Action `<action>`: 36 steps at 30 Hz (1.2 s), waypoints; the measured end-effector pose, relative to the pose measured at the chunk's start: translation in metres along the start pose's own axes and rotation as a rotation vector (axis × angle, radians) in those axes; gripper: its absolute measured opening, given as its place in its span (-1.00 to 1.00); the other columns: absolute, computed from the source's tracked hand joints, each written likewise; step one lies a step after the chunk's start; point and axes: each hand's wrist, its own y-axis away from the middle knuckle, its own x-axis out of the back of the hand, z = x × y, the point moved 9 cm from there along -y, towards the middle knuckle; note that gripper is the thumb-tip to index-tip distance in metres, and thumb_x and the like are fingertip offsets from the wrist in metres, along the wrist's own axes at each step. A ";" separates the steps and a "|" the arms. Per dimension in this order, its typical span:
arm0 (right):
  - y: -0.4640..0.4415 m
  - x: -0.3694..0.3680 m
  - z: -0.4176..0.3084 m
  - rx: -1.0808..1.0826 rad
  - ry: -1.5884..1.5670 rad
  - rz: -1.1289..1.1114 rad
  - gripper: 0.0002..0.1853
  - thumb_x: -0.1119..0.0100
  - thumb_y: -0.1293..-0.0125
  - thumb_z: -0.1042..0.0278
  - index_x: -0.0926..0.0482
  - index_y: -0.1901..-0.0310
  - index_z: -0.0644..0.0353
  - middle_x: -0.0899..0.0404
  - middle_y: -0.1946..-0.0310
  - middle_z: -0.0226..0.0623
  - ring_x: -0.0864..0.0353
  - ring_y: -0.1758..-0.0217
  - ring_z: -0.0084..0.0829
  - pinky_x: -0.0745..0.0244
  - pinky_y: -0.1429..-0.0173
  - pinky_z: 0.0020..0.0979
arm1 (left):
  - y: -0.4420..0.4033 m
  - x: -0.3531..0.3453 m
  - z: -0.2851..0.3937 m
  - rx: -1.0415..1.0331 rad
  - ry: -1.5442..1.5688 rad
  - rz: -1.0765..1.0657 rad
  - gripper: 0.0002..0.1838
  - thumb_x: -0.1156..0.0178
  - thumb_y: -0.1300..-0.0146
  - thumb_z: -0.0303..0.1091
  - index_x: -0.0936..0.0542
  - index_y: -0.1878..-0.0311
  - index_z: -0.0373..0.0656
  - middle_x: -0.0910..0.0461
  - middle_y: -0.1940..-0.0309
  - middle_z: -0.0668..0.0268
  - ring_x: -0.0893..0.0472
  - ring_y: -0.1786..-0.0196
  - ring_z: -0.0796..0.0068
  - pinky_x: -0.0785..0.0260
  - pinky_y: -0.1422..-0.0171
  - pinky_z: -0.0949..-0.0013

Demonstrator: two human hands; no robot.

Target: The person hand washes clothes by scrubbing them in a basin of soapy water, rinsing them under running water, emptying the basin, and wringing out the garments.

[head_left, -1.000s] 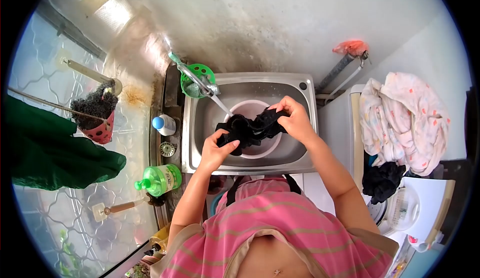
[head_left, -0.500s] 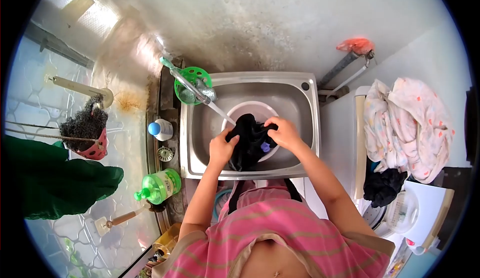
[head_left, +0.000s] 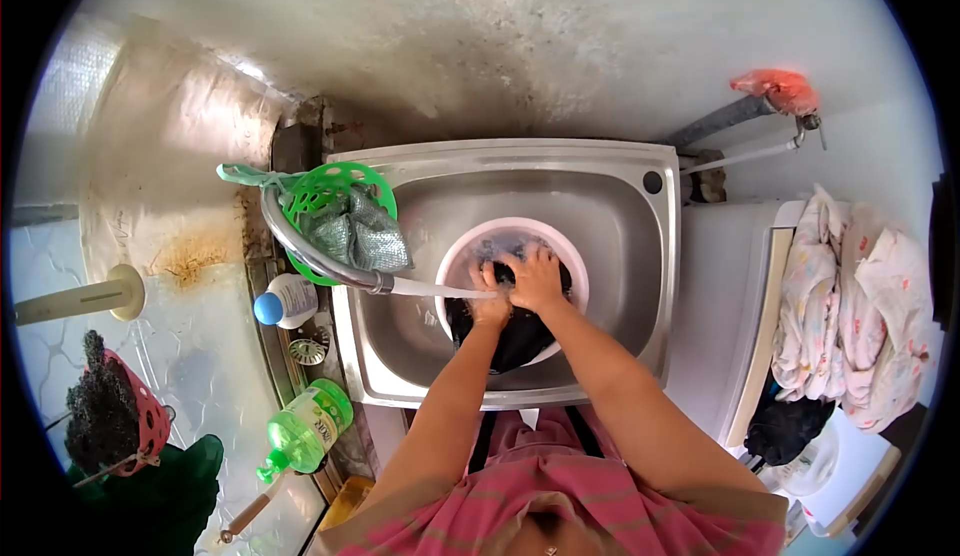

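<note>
A wet black cloth (head_left: 520,344) lies in a pale pink basin (head_left: 574,254), part of it hanging over the near rim. My right hand (head_left: 536,278) presses down on the cloth with its fingers spread. Close beside it, my left hand (head_left: 490,304) also rests on the cloth, its fingers stretched forward and partly covered by splashing water. From the curved metal faucet (head_left: 292,241), a stream of water (head_left: 432,289) runs onto my left hand. The basin stands inside a steel sink (head_left: 620,218).
A green perforated basket (head_left: 378,188) with a silvery-grey cloth hangs at the sink's left corner. Along the left ledge stand a blue-capped white bottle (head_left: 292,302), a sink strainer (head_left: 307,351) and a green soap bottle (head_left: 312,426). Patterned fabric (head_left: 835,306) is piled on the right.
Both hands have lowered the black cloth into the basin; the right hand has let go of its pinch and spread its fingers. The view has also shifted.
</note>
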 end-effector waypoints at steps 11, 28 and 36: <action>-0.021 -0.062 0.033 -0.148 -0.099 -0.173 -0.31 -0.30 0.06 -0.06 -0.42 -0.22 -0.29 -0.24 -0.26 0.05 -0.27 -0.29 0.08 -0.11 -0.39 -0.10 | -0.019 -0.089 -0.055 0.382 0.312 -0.257 -0.66 -0.04 -0.26 -0.25 -0.47 0.01 -0.30 -0.45 0.00 -0.11 -0.47 -0.04 -0.05 -0.34 -0.11 0.11; 0.050 0.123 -0.019 0.057 -0.739 0.187 -0.54 -0.16 0.23 0.59 -0.56 0.15 0.11 -0.54 0.19 -0.20 -0.51 0.04 -0.13 -0.40 -0.07 -0.27 | 0.035 0.112 0.017 0.389 1.241 -0.024 -0.55 -0.13 -0.29 0.00 -0.49 0.05 -0.24 -0.46 0.14 0.32 -0.41 0.04 0.45 -0.25 -0.10 0.33; 0.130 0.170 -0.080 0.461 -0.521 -0.105 -0.46 -0.36 0.22 0.30 -0.57 0.04 -0.06 -0.37 0.16 -0.35 -0.36 0.05 -0.29 -0.12 -0.11 -0.22 | 0.058 0.186 0.020 0.244 0.619 0.227 -0.67 0.05 -0.39 -0.13 -0.44 0.04 -0.22 -0.45 0.19 0.14 -0.41 0.04 0.21 -0.24 -0.09 0.18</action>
